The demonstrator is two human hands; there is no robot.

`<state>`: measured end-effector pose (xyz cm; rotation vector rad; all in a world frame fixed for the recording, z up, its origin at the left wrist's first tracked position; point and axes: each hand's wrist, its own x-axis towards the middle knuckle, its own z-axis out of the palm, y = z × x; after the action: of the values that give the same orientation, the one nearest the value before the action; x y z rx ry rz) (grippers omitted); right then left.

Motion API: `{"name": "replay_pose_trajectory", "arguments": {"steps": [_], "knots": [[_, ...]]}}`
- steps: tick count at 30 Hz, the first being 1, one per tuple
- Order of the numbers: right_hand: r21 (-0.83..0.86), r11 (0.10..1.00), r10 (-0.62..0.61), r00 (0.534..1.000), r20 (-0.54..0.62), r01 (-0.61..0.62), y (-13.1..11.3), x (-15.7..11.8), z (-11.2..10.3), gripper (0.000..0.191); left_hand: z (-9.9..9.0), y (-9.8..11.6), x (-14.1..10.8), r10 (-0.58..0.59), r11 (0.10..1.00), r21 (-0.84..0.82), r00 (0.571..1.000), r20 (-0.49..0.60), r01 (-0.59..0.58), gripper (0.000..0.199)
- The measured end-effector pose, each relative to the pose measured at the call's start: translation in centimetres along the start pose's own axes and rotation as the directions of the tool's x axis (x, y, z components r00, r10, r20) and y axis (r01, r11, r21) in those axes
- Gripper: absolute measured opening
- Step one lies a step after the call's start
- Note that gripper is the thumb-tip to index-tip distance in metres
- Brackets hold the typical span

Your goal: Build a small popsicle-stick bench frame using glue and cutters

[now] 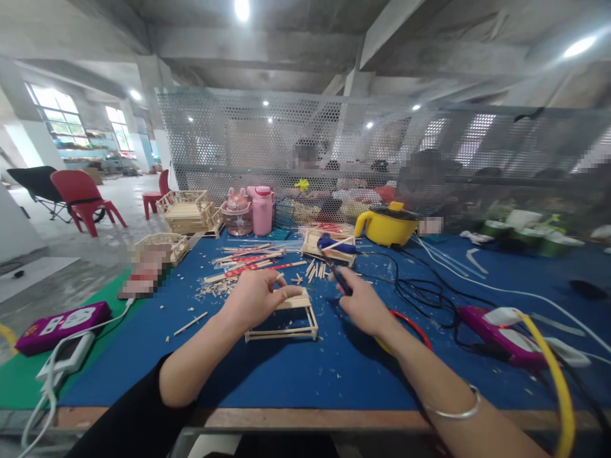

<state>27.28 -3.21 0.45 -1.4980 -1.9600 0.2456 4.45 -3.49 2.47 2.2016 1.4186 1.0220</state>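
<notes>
A small model frame of wooden sticks (pixel 310 315) stands on the blue table mat in front of me. My left hand (pixel 255 298) is closed at its upper left part, thumb and forefinger on the slatted top. To the right of the frame, my right hand (pixel 360 302) is closed around a slim, dark-handled tool (pixel 342 280) that points up and to the left; its exact kind is unclear. Beyond it, a blue glue gun (pixel 338 243) lies across another stick frame (pixel 312 245). Short cut sticks (pixel 315 270) lie between the two frames.
Sticks with red wrapping (pixel 252 257) and scraps lie at the left. A red-handled tool (pixel 414 327) is beside my right forearm. Black cables (pixel 405 286), a purple power strip (pixel 501 337) and a yellow pot (pixel 391 226) are at the right. Perforated metal screen (pixel 258 146) stands behind.
</notes>
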Motion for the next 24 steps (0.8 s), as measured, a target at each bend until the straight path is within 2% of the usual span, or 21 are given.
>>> {"name": "replay_pose_trajectory", "arguments": {"steps": [2, 4, 6, 8, 10, 12, 15, 17, 19, 20, 22, 24], "knots": [[-0.093, 0.992, 0.084, 0.996, -0.037, -0.087, 1.5, 0.6, -0.9, 0.051, -0.5, 0.0, 0.0, 0.031, 0.999, 0.015, 0.998, -0.061, -0.030, 0.038], [-0.244, 0.959, 0.157, 0.987, 0.023, -0.147, 2.7, 1.0, -1.0, 0.045, -0.6, -0.2, 0.0, 0.117, 0.993, 0.038, 0.985, -0.124, -0.113, 0.035], [-0.379, 0.915, 0.181, 0.980, 0.087, -0.136, 3.4, 1.2, -0.3, 0.039, -0.4, -0.6, 0.2, 0.189, 0.981, 0.064, 0.970, -0.151, -0.181, 0.036], [-0.449, 0.888, 0.162, 0.982, 0.097, -0.102, 3.8, 1.2, 0.6, 0.049, 0.1, -1.1, 0.4, 0.202, 0.977, 0.102, 0.968, -0.146, -0.189, 0.042], [-0.469, 0.879, 0.146, 0.985, 0.091, -0.087, 3.7, 1.2, 1.1, 0.071, 0.5, -1.6, 0.5, 0.193, 0.976, 0.127, 0.974, -0.121, -0.177, 0.047], [-0.448, 0.890, 0.119, 0.991, 0.063, -0.078, 3.1, 1.1, 1.1, 0.072, 0.8, -1.7, 0.5, 0.193, 0.978, 0.097, 0.978, -0.073, -0.185, 0.054], [-0.310, 0.951, -0.026, 0.997, -0.069, 0.004, 1.2, 0.6, 0.4, 0.045, 1.2, -1.4, 0.1, 0.196, 0.978, 0.063, 0.980, 0.018, -0.197, 0.064], [-0.206, 0.958, -0.225, 0.970, -0.097, 0.201, -0.3, 0.0, 0.2, 0.038, 1.5, -1.0, -0.4, 0.213, 0.971, 0.096, 0.975, 0.062, -0.218, 0.063], [-0.160, 0.898, -0.420, 0.907, -0.036, 0.410, -1.5, -0.6, 0.1, 0.030, 2.0, -0.6, -0.7, 0.243, 0.957, 0.142, 0.966, 0.085, -0.254, 0.058], [-0.148, 0.867, -0.481, 0.877, 0.004, 0.477, -1.9, -0.8, 0.2, 0.027, 2.3, -0.4, -0.8, 0.259, 0.948, 0.165, 0.961, 0.094, -0.271, 0.055], [-0.123, 0.838, -0.528, 0.847, 0.066, 0.532, -2.1, -1.0, 0.4, 0.022, 2.6, -0.1, -0.9, 0.281, 0.929, 0.212, 0.952, 0.122, -0.302, 0.050], [-0.089, 0.840, -0.528, 0.844, 0.096, 0.536, -1.9, -1.0, 0.6, 0.019, 2.5, 0.2, -1.0, 0.299, 0.913, 0.241, 0.941, 0.157, -0.330, 0.048]]}}
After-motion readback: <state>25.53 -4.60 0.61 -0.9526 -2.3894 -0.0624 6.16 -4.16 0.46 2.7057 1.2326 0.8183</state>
